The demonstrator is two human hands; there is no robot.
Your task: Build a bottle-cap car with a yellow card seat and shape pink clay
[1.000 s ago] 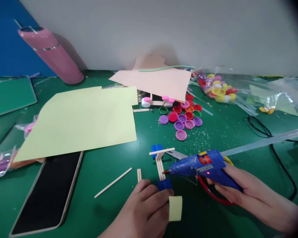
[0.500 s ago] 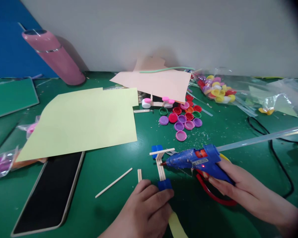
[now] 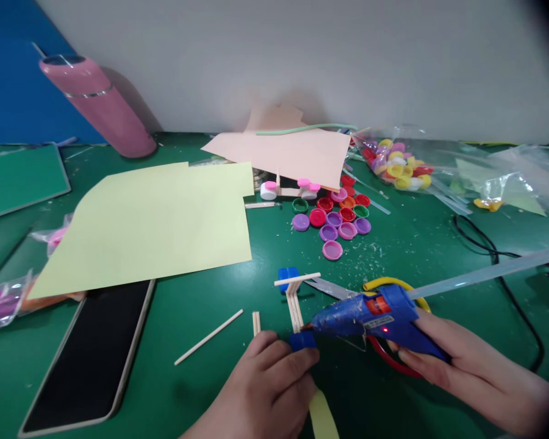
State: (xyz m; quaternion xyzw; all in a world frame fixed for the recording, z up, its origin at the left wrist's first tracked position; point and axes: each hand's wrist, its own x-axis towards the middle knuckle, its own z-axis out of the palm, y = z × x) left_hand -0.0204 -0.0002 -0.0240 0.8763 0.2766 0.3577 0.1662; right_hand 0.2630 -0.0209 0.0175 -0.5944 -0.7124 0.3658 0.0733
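My right hand (image 3: 466, 366) is closed round the handle of a blue hot glue gun (image 3: 366, 314), a clear glue stick (image 3: 489, 273) jutting from its back. The nozzle tip is at the near end of a small stick frame (image 3: 294, 311), beside its near blue cap (image 3: 302, 341). My left hand (image 3: 269, 381) has its fingers curled on that cap and hides part of it. Across the frame's far end lies a thin stick, by a second blue cap (image 3: 288, 277). Two short sticks (image 3: 256, 323) poke out beyond my left fingers.
Scissors (image 3: 393, 281) with red and yellow handles lie under the glue gun. Loose bottle caps (image 3: 332, 249) are scattered beyond. A single stick (image 3: 209, 337), a phone (image 3: 96, 360) and yellow paper (image 3: 165, 225) lie left. A pink bottle (image 3: 98, 103) leans on the wall. A black cord (image 3: 521, 311) runs right.
The glue gun in my right hand has moved nearer and slightly right, its tip passing from the middle of the stick frame to its near end. My left hand has stayed in place.
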